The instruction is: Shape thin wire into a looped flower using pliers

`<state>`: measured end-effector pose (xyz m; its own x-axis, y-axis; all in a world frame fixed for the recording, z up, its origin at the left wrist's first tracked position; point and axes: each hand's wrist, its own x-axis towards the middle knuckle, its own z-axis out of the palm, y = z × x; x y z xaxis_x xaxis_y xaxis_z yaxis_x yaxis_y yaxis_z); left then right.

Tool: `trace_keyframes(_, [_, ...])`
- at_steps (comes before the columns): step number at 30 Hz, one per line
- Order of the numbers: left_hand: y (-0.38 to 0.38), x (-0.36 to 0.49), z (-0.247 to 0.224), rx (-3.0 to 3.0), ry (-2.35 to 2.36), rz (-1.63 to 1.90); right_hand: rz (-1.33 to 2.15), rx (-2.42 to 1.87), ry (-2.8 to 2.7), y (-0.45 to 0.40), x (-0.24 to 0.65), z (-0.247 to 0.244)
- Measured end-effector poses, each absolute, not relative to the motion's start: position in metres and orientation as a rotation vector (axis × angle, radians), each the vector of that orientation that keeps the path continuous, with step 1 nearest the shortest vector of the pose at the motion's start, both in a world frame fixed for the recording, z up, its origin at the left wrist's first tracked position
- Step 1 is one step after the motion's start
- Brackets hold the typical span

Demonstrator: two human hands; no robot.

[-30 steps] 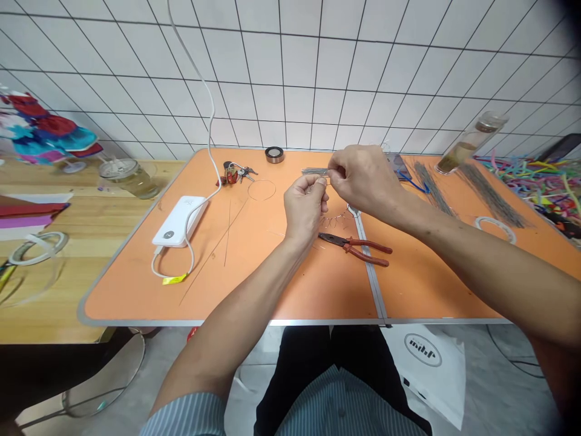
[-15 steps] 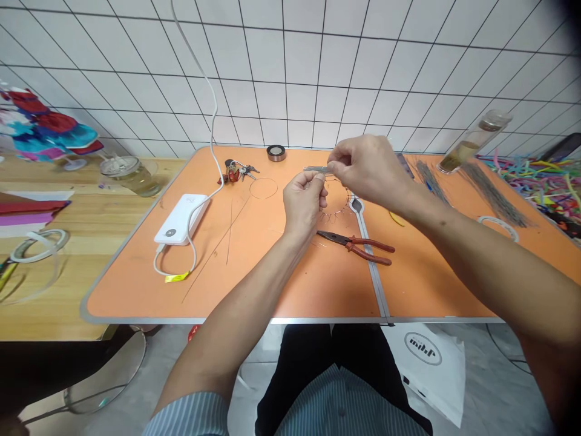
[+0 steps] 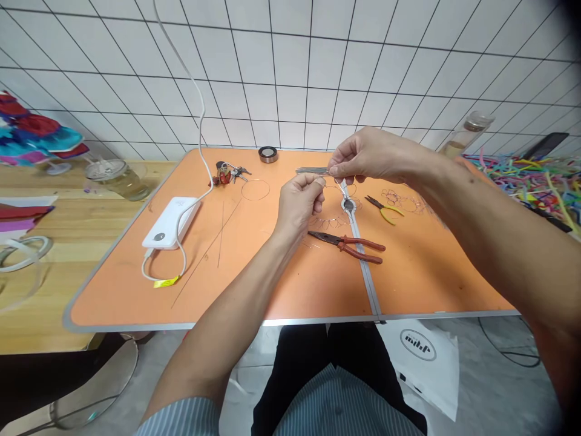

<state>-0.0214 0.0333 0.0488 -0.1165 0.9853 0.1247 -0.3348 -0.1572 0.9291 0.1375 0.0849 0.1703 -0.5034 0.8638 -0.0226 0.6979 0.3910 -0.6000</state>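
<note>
The left arm reaches up from the bottom of the frame, its hand just above the centre; the left hand [image 3: 297, 203] is curled, thumb and forefinger pinched together on a thin wire [image 3: 328, 175]. The right arm slants in from the lower right, and the right hand [image 3: 373, 156] sits slightly higher, palm downward, wrist bent, its thumb and fingertips closed on the same wire, other fingers loosely folded. The two sets of fingertips are near each other, with a small gap between.

The wire is at the upper middle of the frame, fine and pale (so fine that its full shape is hard to make out). Just below the hands, a looped wire ring [image 3: 330, 223] lies on the orange table [image 3: 272, 290], its edge bent into small curves. Red-handled pliers [image 3: 347, 244] rest below that, and yellow-handled pliers [image 3: 385, 209] lie right of centre. A bundle of straight wires [image 3: 310, 171] lies behind the left hand, near its fingers.
</note>
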Motion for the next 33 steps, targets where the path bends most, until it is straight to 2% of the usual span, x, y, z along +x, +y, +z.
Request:
trace_keyframes(9, [0.032, -0.021, 0.047, 0.992, 0.943, 1.512, 0.893, -1.32, -2.419, 0.1, 0.143, 0.158])
trace_keyframes(17, [0.032, -0.02, 0.047, 0.969, 0.971, 1.529, 0.704, -1.414, -2.396, 0.093, 0.14, 0.153])
trace_keyframes(33, [0.034, -0.021, 0.047, 0.96, 0.953, 1.411, 0.774, -1.434, -2.288, 0.09, 0.144, 0.142])
